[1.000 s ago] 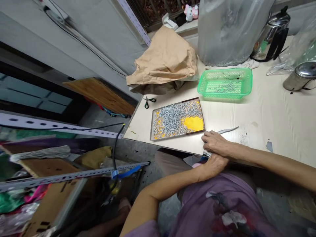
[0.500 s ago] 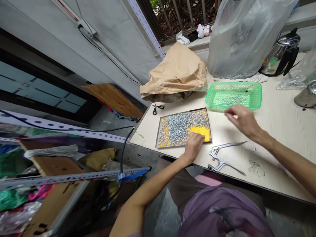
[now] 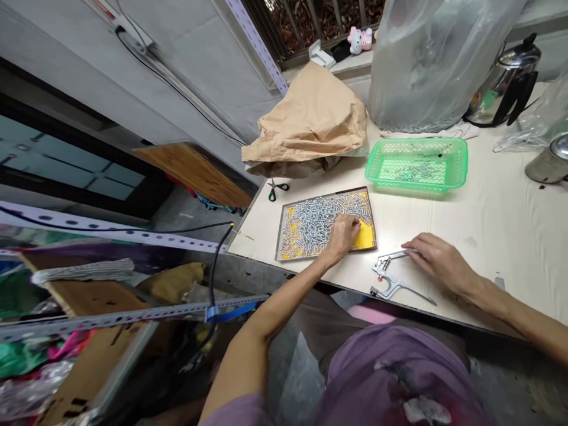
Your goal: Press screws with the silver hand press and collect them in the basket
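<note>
Head: pliers (image 3: pixel 393 285) near table edge (image 3: pixel 415 315)

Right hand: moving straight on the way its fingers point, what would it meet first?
The right hand would probably meet the hand tool's upper handle, which its fingertips seem to touch; beyond lies the tray. Its height is unclear.

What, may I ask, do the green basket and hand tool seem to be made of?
The green basket looks like glossy plastic: its perforated walls are translucent. The hand tool looks like smooth metal, judging by its silvery sheen, though which metal is unclear.
</note>
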Available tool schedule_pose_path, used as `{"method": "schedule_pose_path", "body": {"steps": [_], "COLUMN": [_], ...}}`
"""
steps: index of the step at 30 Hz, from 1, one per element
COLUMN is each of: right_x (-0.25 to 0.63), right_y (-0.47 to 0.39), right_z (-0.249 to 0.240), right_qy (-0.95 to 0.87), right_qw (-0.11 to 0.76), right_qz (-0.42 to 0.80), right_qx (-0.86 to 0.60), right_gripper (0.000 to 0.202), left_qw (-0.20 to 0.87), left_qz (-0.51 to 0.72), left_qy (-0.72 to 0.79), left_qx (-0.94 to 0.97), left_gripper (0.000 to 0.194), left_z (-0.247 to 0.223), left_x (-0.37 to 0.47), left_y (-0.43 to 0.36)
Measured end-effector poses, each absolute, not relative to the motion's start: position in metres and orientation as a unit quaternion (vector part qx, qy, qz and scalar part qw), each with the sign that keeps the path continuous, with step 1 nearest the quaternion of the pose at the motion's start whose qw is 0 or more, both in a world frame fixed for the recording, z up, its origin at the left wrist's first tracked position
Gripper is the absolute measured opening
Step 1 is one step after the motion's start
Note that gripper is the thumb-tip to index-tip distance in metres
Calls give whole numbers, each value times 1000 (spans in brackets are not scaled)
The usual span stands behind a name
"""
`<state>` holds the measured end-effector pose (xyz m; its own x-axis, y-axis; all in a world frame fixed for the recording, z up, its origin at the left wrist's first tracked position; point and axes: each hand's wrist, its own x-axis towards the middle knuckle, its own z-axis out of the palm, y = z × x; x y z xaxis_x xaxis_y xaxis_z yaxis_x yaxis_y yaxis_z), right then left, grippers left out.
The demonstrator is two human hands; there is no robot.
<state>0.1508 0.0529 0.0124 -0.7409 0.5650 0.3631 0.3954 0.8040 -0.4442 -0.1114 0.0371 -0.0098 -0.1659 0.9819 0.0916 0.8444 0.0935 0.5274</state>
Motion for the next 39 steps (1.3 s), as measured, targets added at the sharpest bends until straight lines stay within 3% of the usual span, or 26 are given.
{"method": "schedule_pose_path", "body": {"steps": [3,8,16,29,36,37,39], "right_x": [161,164,160,161,164,165,168], "right_y": [25,-2,-9,-14,-7,-3,8], "right_z": [1,-9,-14,-16,-17,-17,-17], "right_qy": [-931,-935,-933,-927,-933,-936,-940], "right_qw": [155,52,42,45,55,63,74], "right_qz": [216,219,208,221,204,186,137], "right_qx": [-250,-276,-291,-299,-292,-293,-304], "right_gripper": [24,21,22,23,22,23,50], "left_qw": [302,506,509,430,505,510,521], "left_qz": [288,276,275,125,68,73,89], "left_qy": [728,706,730,750,750,751,748], "left_qx": [544,411,365,487,421,413,402], "left_gripper": [7,24,27,17,13,13,14], "left_z": [4,6,-11,0,7,8,8], "left_x": [-101,-76,-58,-55,-53,-53,-52], "left_y": [8,-43,-63,-57,-53,-54,-55]}}
